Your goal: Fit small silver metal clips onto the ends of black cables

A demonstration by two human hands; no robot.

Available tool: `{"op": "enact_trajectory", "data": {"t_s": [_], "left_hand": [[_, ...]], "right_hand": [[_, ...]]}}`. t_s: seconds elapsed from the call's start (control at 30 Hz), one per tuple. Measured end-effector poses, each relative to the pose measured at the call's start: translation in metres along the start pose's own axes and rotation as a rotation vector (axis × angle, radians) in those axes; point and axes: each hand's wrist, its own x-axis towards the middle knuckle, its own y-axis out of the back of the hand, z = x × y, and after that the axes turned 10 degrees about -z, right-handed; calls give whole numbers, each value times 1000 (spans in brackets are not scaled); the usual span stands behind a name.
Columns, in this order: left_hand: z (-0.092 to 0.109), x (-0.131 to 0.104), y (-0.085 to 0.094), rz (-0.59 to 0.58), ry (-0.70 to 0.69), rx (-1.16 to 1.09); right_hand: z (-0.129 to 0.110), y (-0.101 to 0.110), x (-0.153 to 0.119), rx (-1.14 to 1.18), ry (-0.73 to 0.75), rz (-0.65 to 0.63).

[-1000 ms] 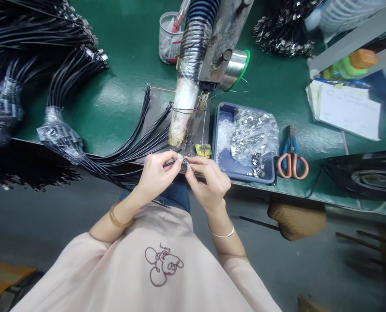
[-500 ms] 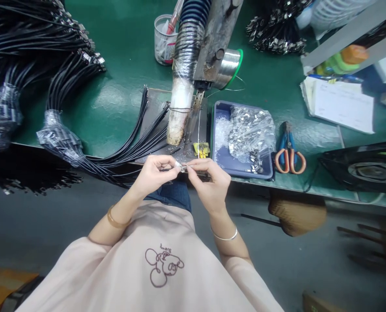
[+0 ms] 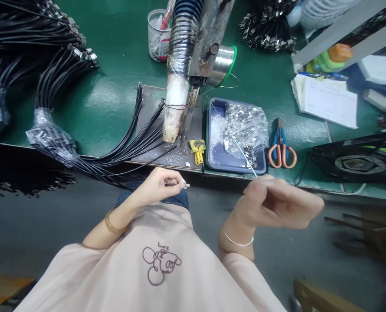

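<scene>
My left hand (image 3: 162, 186), closed at the front edge of the bench, pinches the end of a black cable (image 3: 170, 184). A small pale metal connector tip (image 3: 187, 186) pokes out past its fingertips. To the right, my right hand (image 3: 277, 201) is raised with curled fingers, a little blurred. A thin silvery solder wire (image 3: 246, 157) runs across the parts tray to its fingers. The wire spool (image 3: 224, 65) with a green rim sits behind the soldering arm (image 3: 209, 39). More black cables (image 3: 131, 145) fan across a grey metal plate (image 3: 152, 97).
A blue tray (image 3: 212, 162) holds a bag of small metal connectors (image 3: 245, 130). Orange-handled pliers (image 3: 281, 149) lie beside it. A yellow clip-like piece (image 3: 197, 151), a fume hose (image 3: 176, 99), a plastic cup (image 3: 157, 37), papers (image 3: 329, 102) and a black fan (image 3: 355, 162) are around.
My right hand has left my left hand and swung to the right, drawing the solder wire across the tray. My left hand has come slightly back from the plate, still gripping the cable.
</scene>
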Motion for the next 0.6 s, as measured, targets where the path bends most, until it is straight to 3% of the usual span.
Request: {"op": "enact_trajectory", "data": {"t_s": [0.07,0.17,0.3,0.4,0.5,0.6], "left_hand": [[-5,-4,-2,-75,28,159],[-13,-9,-3,-16,7,280],[-13,-13,4,381,-192,300],[-7,-10,18,624,-307,574],[-6,0,32,660,-257,912],[-6,9,39,606,-167,1033]], "right_hand": [[5,6,10,-121,76,49],[23,16,24,-192,-33,-226],[59,27,34,-230,-173,-421],[80,29,38,-283,-159,-505],[92,22,41,-309,-130,-620],[97,14,45,-325,-139,-697]]}}
